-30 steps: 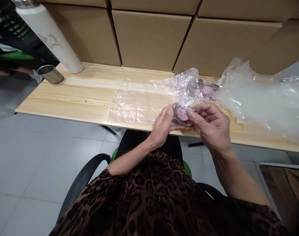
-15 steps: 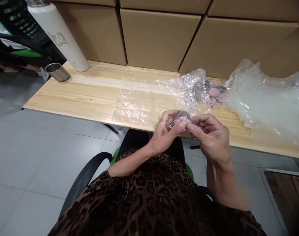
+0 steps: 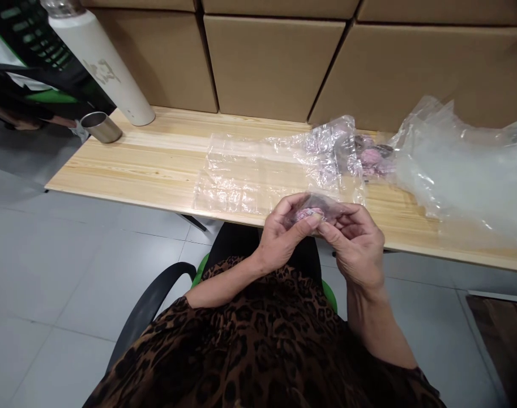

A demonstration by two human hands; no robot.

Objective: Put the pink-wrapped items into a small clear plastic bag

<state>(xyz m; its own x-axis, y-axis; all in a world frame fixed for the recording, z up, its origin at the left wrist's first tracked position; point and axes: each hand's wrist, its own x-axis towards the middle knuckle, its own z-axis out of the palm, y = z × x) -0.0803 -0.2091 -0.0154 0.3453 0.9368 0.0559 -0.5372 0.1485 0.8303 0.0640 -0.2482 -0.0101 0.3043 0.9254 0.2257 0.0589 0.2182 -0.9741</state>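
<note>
My left hand (image 3: 283, 232) and my right hand (image 3: 355, 241) meet at the near edge of the wooden table (image 3: 156, 164). Both pinch a small clear plastic packet with a pink item (image 3: 308, 212) inside it. The fingers of each hand are curled round the packet. Flat clear plastic bags (image 3: 241, 175) lie on the table just beyond my hands. Further right lies a crumpled bag of pink and dark pieces (image 3: 360, 156).
A large clear plastic bag (image 3: 466, 170) covers the table's right end. A tall white bottle (image 3: 105, 68) and a small metal cup (image 3: 100, 127) stand at the far left. Cardboard boxes (image 3: 275, 62) line the back. I sit on a black-armed chair (image 3: 143, 311).
My hands have drawn the packet down from the table towards me and closed more tightly round it, so less of the pink item shows.
</note>
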